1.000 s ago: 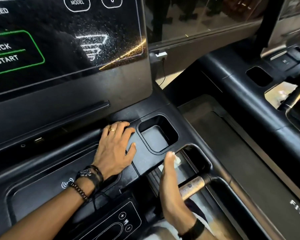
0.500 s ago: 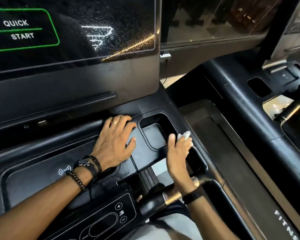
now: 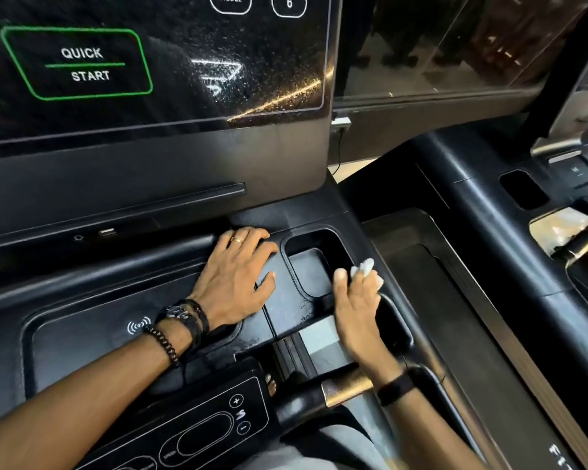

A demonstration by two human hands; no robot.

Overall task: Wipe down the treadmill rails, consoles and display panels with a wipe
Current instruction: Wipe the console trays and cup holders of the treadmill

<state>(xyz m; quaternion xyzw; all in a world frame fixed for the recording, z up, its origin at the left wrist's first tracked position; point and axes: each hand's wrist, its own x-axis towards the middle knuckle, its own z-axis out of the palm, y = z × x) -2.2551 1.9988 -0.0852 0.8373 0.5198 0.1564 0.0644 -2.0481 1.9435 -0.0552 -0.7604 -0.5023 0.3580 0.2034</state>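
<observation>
My right hand (image 3: 357, 307) holds a crumpled white wipe (image 3: 364, 268) against the black console (image 3: 286, 310), at the right rim of the square cup recess (image 3: 311, 266). The wipe pokes out past my fingertips. My left hand (image 3: 235, 279) rests flat, fingers spread, on the console just left of that recess. Above both hands stands the dark display panel (image 3: 184, 62) with a green QUICK START box, speckled with droplets.
A metal handlebar grip (image 3: 347, 388) crosses under my right wrist. A small control pad (image 3: 201, 432) with plus and minus buttons sits below. A flat tray with a wireless symbol (image 3: 138, 325) lies left. A second treadmill's rail (image 3: 482, 218) runs at the right.
My right hand moved forward from beside the handlebar grip up to the right rim of the cup recess, carrying the wipe. My left hand stayed put.
</observation>
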